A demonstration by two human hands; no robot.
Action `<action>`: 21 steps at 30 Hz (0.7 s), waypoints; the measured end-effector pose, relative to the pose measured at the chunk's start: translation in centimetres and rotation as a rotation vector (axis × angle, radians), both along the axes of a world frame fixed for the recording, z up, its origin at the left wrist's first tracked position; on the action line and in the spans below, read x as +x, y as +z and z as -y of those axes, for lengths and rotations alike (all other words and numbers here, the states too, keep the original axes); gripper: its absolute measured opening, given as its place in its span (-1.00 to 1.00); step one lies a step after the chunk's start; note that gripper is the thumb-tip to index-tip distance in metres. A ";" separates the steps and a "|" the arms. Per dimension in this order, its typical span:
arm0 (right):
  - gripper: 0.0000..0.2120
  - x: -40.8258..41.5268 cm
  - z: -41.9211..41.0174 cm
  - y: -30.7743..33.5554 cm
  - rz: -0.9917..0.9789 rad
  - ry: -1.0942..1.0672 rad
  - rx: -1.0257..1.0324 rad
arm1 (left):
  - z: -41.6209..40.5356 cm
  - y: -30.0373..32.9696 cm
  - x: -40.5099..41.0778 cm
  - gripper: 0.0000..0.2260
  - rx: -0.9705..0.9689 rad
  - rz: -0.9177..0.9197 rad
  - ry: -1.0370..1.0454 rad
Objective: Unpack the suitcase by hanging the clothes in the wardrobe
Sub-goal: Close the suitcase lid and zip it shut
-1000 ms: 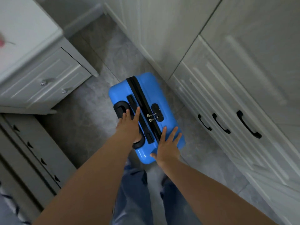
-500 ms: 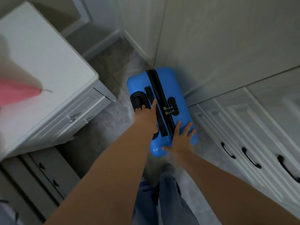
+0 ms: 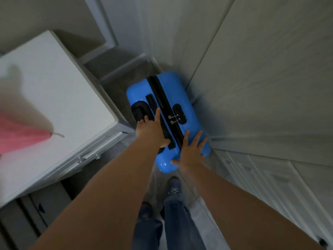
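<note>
A blue suitcase (image 3: 183, 98) stands upright on the grey floor (image 3: 115, 91), seen from above, its far right corner close against the wardrobe (image 3: 261, 87) that fills the right of the view. It is shut: a black zip band (image 3: 163, 103) runs the length of its top, with two metal zip pulls (image 3: 174, 119) lying side by side at a black lock (image 3: 178, 112) just right of the band.

The left hand (image 3: 151, 130) lies on the top of the case, left of the zip. Its forefinger is stretched out along the band, while the other fingers curl down at the black handle (image 3: 138, 110); it seems to grip that handle, though the back of the hand hides the hold. The right hand (image 3: 191, 150) rests flat on the near right part of the top, fingers spread and straight, the thumb out to the left over the near edge. It holds nothing.

Both bare forearms reach down from the bottom of the view. Between them show the legs in blue jeans (image 3: 173, 222) and one dark shoe (image 3: 173, 186) just short of the case.

To the left stands a white cabinet (image 3: 54, 98) with small metal knobs (image 3: 81, 160) on its front. A blurred pink thing (image 3: 21, 139) lies on its top at the left edge of the view. The lower wardrobe on the right has panelled fronts (image 3: 270, 181), with a dark handle (image 3: 323, 242) at the bottom right corner.
</note>
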State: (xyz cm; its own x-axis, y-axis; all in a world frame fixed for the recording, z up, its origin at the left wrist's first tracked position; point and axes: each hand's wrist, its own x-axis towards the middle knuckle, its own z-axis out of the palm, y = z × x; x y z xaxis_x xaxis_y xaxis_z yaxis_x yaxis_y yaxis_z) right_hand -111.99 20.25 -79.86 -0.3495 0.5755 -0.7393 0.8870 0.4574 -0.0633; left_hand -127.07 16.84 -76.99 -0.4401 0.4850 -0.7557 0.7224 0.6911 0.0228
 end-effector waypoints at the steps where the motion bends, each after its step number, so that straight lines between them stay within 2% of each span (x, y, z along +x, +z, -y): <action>1: 0.24 -0.9 -0.7 0.1 -0.010 0.005 -0.007 | -0.4 0.1 -1.2 0.13 0.008 -0.003 0.017; 6: 0.24 -6.4 -3.8 -0.2 -0.017 0.072 -0.012 | -2.5 0.4 -6.5 0.09 0.018 -0.047 0.009; 14: 0.26 -14.4 -6.8 -0.4 -0.031 0.154 0.010 | -3.5 -0.4 -13.8 0.16 0.037 -0.112 -0.012; 21: 0.28 -18.7 -7.7 -0.8 -0.079 0.182 0.049 | -3.9 0.0 -18.6 0.04 0.027 -0.078 0.038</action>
State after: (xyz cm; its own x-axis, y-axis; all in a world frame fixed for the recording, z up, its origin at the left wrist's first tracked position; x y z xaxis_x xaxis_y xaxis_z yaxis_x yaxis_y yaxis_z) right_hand -130.64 27.93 -80.69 -0.5068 0.5323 -0.6780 0.7826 0.6139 -0.1031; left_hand -145.64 20.73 -76.96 -0.5159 0.4866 -0.7050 0.6960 0.7179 -0.0138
